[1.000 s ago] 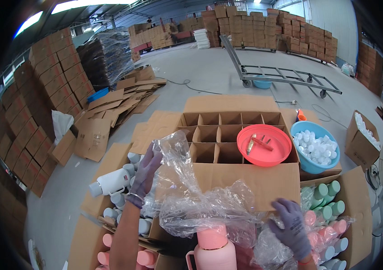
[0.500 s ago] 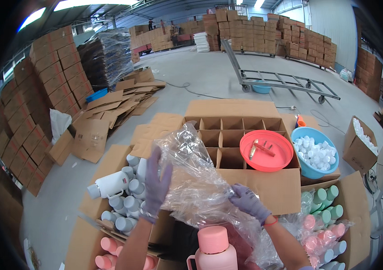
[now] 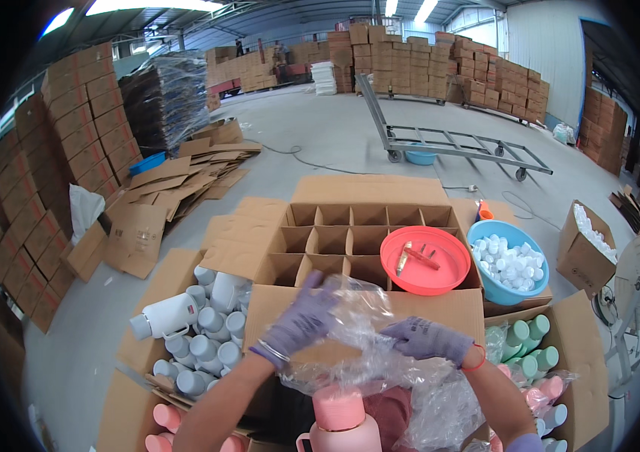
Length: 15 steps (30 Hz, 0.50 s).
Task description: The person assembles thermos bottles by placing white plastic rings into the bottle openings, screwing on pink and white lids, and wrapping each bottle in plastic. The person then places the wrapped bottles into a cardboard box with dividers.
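Observation:
Both my hands wear thin purple-grey gloves. My right hand (image 3: 431,339) is closed on a clear plastic bag (image 3: 369,305), which hangs crumpled between my hands and down over my lap. Against the bag's left side, my left hand (image 3: 301,322) has its fingers stretched out and apart. Just below them, close to me, stands a pink vacuum flask (image 3: 339,429) with a pink cup lid and a side handle. Its lower part is cut off by the picture's edge, and loose plastic lies around its top.
Ahead stands a divided cardboard carton (image 3: 369,309), with a red basin (image 3: 425,280) holding small tools on it. Right of it is a blue basin (image 3: 478,264) of white caps. Flask cartons flank me; a white flask (image 3: 169,316) lies on the left one. A metal trolley (image 3: 459,143) stands beyond.
My left hand has come down and to the right, and the raised bag has dropped and bunched between my hands. My right hand keeps its grip. The view has shifted slightly.

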Each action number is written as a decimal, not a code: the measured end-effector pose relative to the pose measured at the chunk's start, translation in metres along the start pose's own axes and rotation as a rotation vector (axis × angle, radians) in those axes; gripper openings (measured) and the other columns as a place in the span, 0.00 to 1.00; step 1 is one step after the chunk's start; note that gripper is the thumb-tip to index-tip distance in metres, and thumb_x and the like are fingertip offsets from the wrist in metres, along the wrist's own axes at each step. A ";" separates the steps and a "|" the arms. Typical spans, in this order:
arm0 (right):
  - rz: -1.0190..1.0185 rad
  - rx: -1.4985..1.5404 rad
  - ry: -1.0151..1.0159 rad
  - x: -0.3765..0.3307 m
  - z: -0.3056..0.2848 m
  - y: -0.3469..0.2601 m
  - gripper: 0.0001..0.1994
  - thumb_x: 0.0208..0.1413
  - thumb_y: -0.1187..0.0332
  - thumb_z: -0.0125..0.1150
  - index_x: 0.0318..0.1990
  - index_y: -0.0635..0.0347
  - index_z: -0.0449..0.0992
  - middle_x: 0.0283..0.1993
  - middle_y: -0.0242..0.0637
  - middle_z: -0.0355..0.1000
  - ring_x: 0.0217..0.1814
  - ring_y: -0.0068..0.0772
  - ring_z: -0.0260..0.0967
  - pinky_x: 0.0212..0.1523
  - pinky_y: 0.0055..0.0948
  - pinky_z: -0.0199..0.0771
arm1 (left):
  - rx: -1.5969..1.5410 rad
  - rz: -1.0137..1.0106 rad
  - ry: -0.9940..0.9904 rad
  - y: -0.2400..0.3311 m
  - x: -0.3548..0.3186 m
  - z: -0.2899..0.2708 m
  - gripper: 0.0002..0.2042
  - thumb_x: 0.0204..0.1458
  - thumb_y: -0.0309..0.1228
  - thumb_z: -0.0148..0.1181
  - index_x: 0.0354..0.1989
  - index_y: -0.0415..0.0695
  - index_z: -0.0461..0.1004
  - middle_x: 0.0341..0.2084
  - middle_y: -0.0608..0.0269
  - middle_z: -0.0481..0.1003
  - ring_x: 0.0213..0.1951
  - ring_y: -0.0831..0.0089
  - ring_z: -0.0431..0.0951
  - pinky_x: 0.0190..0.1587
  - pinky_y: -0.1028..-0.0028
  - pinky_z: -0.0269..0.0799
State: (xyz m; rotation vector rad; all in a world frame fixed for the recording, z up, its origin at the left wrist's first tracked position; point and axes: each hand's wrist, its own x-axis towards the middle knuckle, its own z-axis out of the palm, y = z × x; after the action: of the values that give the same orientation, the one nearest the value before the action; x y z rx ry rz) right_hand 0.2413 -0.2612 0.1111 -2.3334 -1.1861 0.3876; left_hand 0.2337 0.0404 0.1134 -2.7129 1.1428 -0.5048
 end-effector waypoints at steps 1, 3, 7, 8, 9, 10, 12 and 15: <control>0.079 -0.014 0.010 -0.006 -0.005 -0.001 0.19 0.59 0.65 0.50 0.54 0.63 0.74 0.59 0.49 0.72 0.58 0.55 0.70 0.59 0.44 0.69 | 0.035 -0.052 0.005 -0.011 -0.004 -0.003 0.11 0.42 0.42 0.70 0.31 0.52 0.81 0.57 0.57 0.70 0.68 0.56 0.58 0.72 0.41 0.41; 0.165 0.004 -0.025 -0.016 -0.016 0.001 0.19 0.59 0.65 0.51 0.56 0.63 0.73 0.57 0.49 0.73 0.57 0.54 0.70 0.59 0.44 0.69 | 0.145 -0.212 -0.003 -0.019 -0.011 -0.013 0.12 0.43 0.42 0.69 0.34 0.52 0.81 0.57 0.57 0.70 0.67 0.56 0.59 0.72 0.41 0.40; 0.052 -0.080 0.153 -0.023 -0.002 0.013 0.19 0.59 0.65 0.50 0.56 0.62 0.73 0.48 0.51 0.75 0.52 0.55 0.72 0.56 0.46 0.71 | 0.174 -0.381 0.196 0.013 0.012 -0.028 0.16 0.44 0.43 0.68 0.40 0.51 0.81 0.57 0.57 0.70 0.67 0.57 0.60 0.72 0.42 0.39; 0.038 -0.070 0.171 -0.022 0.002 0.013 0.19 0.59 0.65 0.50 0.55 0.61 0.74 0.47 0.50 0.76 0.51 0.55 0.72 0.55 0.46 0.71 | 0.077 -0.305 0.256 0.025 0.019 -0.030 0.15 0.43 0.41 0.68 0.39 0.49 0.80 0.57 0.56 0.70 0.67 0.57 0.60 0.72 0.41 0.41; 0.016 -0.058 0.191 -0.018 0.005 0.011 0.19 0.59 0.65 0.50 0.55 0.61 0.74 0.45 0.50 0.76 0.49 0.55 0.73 0.54 0.46 0.71 | -0.014 -0.233 0.311 0.037 0.022 -0.033 0.15 0.42 0.38 0.67 0.38 0.48 0.80 0.57 0.55 0.71 0.67 0.57 0.61 0.71 0.41 0.42; -0.002 -0.048 0.205 -0.015 0.009 0.008 0.18 0.59 0.65 0.50 0.55 0.61 0.74 0.44 0.49 0.76 0.48 0.55 0.73 0.53 0.46 0.72 | -0.026 -0.173 0.301 0.045 0.024 -0.030 0.14 0.43 0.37 0.66 0.39 0.48 0.79 0.57 0.55 0.71 0.67 0.57 0.61 0.72 0.41 0.42; -0.002 -0.023 0.140 -0.009 0.015 -0.005 0.17 0.58 0.66 0.50 0.53 0.61 0.74 0.43 0.48 0.76 0.46 0.55 0.74 0.52 0.46 0.72 | 0.037 -0.065 0.210 0.054 0.028 -0.017 0.12 0.48 0.36 0.62 0.42 0.49 0.79 0.57 0.56 0.71 0.67 0.56 0.62 0.72 0.41 0.42; 0.048 -0.159 0.113 -0.026 0.026 -0.016 0.13 0.56 0.66 0.52 0.46 0.59 0.76 0.41 0.43 0.76 0.43 0.50 0.75 0.48 0.45 0.73 | 0.276 -0.138 -0.070 0.029 0.030 0.030 0.08 0.52 0.30 0.55 0.38 0.49 0.78 0.46 0.58 0.76 0.61 0.56 0.68 0.72 0.44 0.45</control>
State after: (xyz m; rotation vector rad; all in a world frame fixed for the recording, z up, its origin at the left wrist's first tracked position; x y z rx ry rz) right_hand 0.2039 -0.2663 0.0985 -2.4873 -1.1461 0.1796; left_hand 0.2452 -0.0009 0.0851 -2.5564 0.8056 -0.5375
